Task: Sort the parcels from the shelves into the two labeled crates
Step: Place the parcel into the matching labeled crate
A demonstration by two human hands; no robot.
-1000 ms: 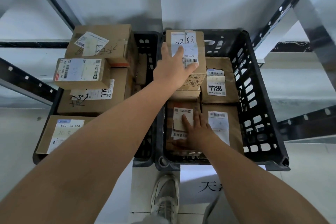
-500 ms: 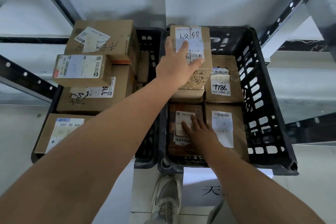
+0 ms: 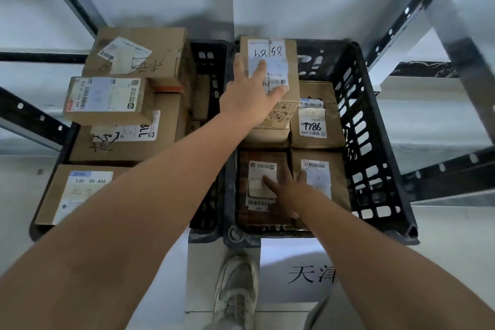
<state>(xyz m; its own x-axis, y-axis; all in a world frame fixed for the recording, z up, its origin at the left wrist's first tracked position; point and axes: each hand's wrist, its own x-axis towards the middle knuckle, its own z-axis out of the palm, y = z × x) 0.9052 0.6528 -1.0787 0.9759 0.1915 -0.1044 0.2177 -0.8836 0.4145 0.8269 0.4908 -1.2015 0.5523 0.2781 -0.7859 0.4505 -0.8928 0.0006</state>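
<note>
Both your bare forearms reach forward toward twelve o'clock. Your left arm crosses from seven o'clock up to centre; your left hand (image 3: pixel 250 96) lies flat, palm down, fingers straight and slightly spread. Your right arm enters from five o'clock; your right hand (image 3: pixel 288 191) also lies palm down, fingers extended, nearer to you.

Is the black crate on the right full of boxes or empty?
Nearly full. The right crate holds four brown boxes side by side; only its far right corner shows bare wall.
</note>
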